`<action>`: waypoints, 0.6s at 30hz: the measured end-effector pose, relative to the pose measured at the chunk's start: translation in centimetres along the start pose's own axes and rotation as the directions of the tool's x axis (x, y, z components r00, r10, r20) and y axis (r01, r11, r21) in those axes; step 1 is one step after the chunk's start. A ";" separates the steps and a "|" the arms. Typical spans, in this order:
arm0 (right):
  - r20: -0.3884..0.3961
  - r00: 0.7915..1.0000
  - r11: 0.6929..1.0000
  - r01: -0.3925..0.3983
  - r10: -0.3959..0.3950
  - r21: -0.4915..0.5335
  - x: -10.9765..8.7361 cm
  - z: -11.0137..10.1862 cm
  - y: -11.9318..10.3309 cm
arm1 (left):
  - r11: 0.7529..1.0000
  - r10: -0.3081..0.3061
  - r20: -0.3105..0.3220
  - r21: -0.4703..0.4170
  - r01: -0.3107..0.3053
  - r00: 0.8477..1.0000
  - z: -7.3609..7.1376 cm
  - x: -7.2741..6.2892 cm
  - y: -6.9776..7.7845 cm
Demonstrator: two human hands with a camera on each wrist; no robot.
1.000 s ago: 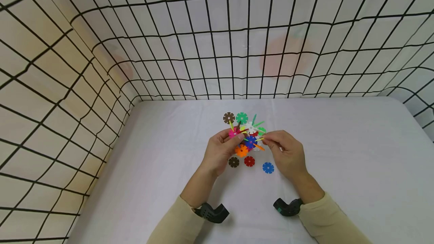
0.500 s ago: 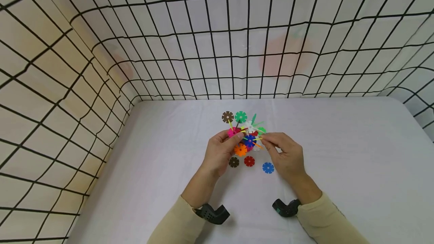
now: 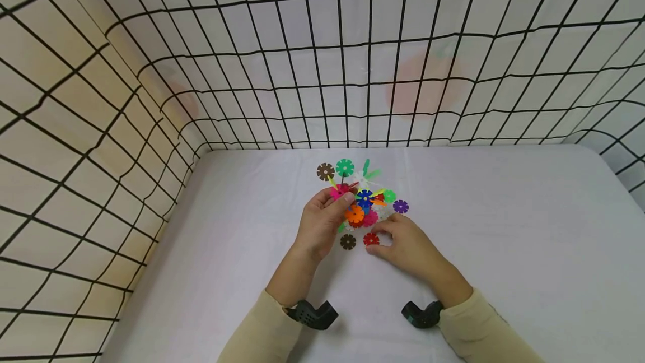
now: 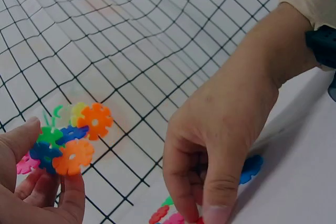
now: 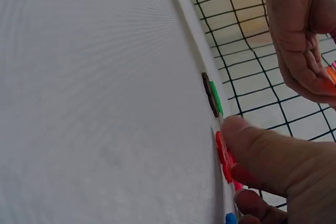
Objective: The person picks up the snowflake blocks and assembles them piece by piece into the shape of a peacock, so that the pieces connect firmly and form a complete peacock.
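My left hand holds a cluster of slotted plastic discs slotted together, thumb on the near side. Its pink, blue, orange, green and yellow pieces stand at different angles; an orange disc faces the left wrist camera. Low at the table, my right hand has thumb and index finger at opposite edges of a single red disc. In the right wrist view the thumb overlaps the upper end of that red disc. A dark brown disc lies just left of it.
Behind the cluster lie a brown disc and a green disc. A purple disc lies to the right, and a blue disc shows beside the right hand. Black wire mesh borders the white-covered table.
My right hand has left the cluster's yellow piece and come down to the red disc, uncovering the purple disc and covering the blue one. The left hand has shifted slightly left with the cluster.
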State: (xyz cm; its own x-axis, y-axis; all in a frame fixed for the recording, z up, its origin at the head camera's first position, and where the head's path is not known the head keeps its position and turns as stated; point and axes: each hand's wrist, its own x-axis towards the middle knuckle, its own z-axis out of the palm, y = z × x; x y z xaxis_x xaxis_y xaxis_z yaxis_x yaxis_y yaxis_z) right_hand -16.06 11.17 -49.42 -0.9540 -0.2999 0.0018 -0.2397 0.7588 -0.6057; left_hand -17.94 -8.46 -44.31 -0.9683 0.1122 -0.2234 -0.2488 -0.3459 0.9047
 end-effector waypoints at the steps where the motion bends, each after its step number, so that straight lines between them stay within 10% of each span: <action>1: 0.016 1.000 1.000 -0.003 0.003 -0.017 0.0 0.0 0.0 | 1.000 -0.002 0.002 -0.005 0.002 1.000 0.0 0.0 0.0; 11: 0.029 0.999 0.984 -0.022 0.017 0.178 -0.1 -0.7 -0.2 | 1.000 -0.011 0.011 -0.021 0.011 1.000 0.3 0.0 -0.3; 18: -0.240 0.970 0.944 0.045 0.037 0.327 -0.2 -1.3 0.0 | 0.996 -0.026 0.020 -0.088 0.028 0.999 0.5 0.0 -0.4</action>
State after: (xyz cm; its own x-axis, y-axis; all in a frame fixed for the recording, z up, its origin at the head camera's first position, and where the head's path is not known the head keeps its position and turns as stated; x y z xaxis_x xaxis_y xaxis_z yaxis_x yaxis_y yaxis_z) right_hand -16.08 11.97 -48.34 -0.9775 -0.1243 0.1705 -0.2104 0.5139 -0.8317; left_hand -17.87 -7.85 -44.52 -0.9607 0.1397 -0.2397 -0.2768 -0.4233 0.8627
